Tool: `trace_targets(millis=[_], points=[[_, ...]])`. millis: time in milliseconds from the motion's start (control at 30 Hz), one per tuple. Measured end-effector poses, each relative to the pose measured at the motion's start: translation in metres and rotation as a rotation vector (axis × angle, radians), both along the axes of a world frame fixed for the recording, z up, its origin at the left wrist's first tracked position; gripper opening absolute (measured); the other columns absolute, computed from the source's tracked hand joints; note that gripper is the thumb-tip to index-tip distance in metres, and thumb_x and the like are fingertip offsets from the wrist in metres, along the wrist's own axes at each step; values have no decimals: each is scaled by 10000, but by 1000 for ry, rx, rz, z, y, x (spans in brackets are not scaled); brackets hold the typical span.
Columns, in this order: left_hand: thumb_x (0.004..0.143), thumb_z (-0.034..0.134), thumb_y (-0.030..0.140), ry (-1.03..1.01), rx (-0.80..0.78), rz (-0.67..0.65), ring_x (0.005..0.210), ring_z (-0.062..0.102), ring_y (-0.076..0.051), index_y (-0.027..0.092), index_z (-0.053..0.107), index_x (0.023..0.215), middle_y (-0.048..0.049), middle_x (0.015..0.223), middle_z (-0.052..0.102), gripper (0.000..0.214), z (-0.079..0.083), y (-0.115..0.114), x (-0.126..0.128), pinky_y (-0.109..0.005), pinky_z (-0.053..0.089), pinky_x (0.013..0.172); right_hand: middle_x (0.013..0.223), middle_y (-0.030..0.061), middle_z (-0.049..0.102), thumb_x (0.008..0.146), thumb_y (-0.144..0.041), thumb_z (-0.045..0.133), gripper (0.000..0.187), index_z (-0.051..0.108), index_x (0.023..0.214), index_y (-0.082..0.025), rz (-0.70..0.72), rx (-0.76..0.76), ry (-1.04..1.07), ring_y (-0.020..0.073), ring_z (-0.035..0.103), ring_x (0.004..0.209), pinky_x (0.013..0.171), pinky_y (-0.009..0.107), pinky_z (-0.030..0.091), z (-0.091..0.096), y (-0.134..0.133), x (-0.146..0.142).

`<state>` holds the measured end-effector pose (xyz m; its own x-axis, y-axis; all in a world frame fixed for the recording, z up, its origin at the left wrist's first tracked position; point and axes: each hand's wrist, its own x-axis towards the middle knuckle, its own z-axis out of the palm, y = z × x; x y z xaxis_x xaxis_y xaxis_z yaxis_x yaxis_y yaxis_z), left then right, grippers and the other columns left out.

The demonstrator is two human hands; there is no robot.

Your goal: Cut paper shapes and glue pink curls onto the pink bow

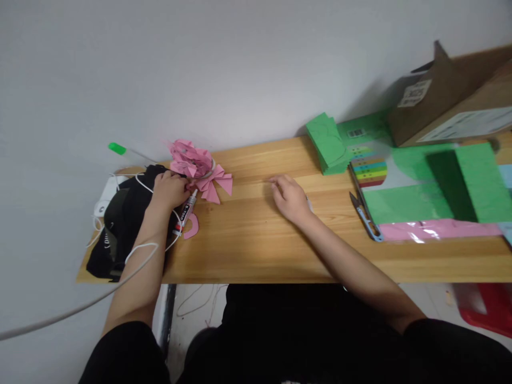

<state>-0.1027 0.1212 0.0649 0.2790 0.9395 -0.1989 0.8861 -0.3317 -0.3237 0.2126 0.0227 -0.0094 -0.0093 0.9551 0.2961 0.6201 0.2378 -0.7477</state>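
At the left, my left hand (171, 189) lies over a black cloth item (130, 213), its fingers curled against the lower edge of a pink folded-paper flower (192, 159). The fingertips are partly hidden, but they seem to pinch the paper there. Just below, a tube of glue (184, 212) labelled B-7000 lies beside a curved pink paper piece (192, 226). My right hand (288, 198) rests on the wooden table (248, 240), fingers loosely bent and apart, holding nothing. A small pale object (309, 203) shows partly from behind its wrist.
Green paper pieces (328, 144) are stacked near the wall. Thread snips (366, 216) lie beside green paper packs (412, 202). A cardboard box (460, 96) stands at the back right. A white cable (80, 309) crosses my left forearm, near a white power strip (104, 197).
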Motion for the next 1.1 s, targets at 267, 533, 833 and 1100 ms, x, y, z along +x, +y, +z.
trace_targets(millis=[267, 533, 833, 1100], points=[[798, 526, 404, -15, -22, 23, 1136, 577, -403, 196, 744, 889, -179, 1080, 733, 315, 6, 2, -1, -500, 439, 922, 1042, 131, 708, 923, -175, 419, 272, 676, 1011, -187, 7, -20, -5, 295, 640, 1014, 915, 446, 503, -2, 0, 0], [835, 468, 437, -30, -13, 29, 1170, 568, -399, 180, 760, 973, -188, 1079, 736, 413, 2, 1, 0, -518, 399, 984, 1024, 147, 706, 927, -180, 414, 268, 676, 985, -173, 9, -32, -17, 299, 639, 1000, 900, 439, 508, -1, 0, 0], [864, 425, 346, -28, 0, -36, 1176, 578, -373, 194, 745, 1056, -175, 1090, 739, 403, 3, -6, 2, -494, 399, 984, 1002, 128, 714, 914, -165, 430, 252, 679, 947, -192, 13, -30, -29, 294, 644, 988, 901, 439, 509, -1, -1, 0], [881, 396, 312, -10, 1, -79, 1141, 594, -391, 146, 776, 923, -220, 1029, 736, 417, 3, -7, 3, -503, 401, 954, 1008, 133, 722, 916, -155, 437, 248, 682, 936, -183, 8, -33, -33, 290, 654, 987, 890, 430, 520, -2, 0, 1]])
